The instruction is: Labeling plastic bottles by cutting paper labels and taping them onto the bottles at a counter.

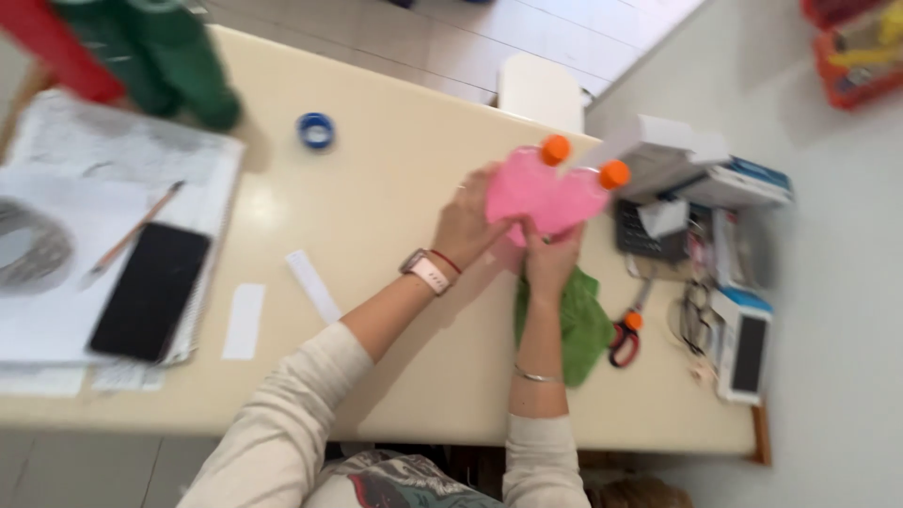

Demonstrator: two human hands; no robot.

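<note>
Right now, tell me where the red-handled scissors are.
In the head view, the red-handled scissors lie on the cream table, right of the crumpled green cloth and just beyond the right hand.

On the cream desk point(395, 216): a black phone point(150, 290), pencil point(132, 235), blue tape roll point(317, 130), red-handled scissors point(625, 334), paper strips point(313, 285)

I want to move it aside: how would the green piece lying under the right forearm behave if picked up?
The green piece looks crumpled and thin, so it would probably flop and drape. It likely weighs little. It seems unlikely to roll, lying flat on the table.
</note>
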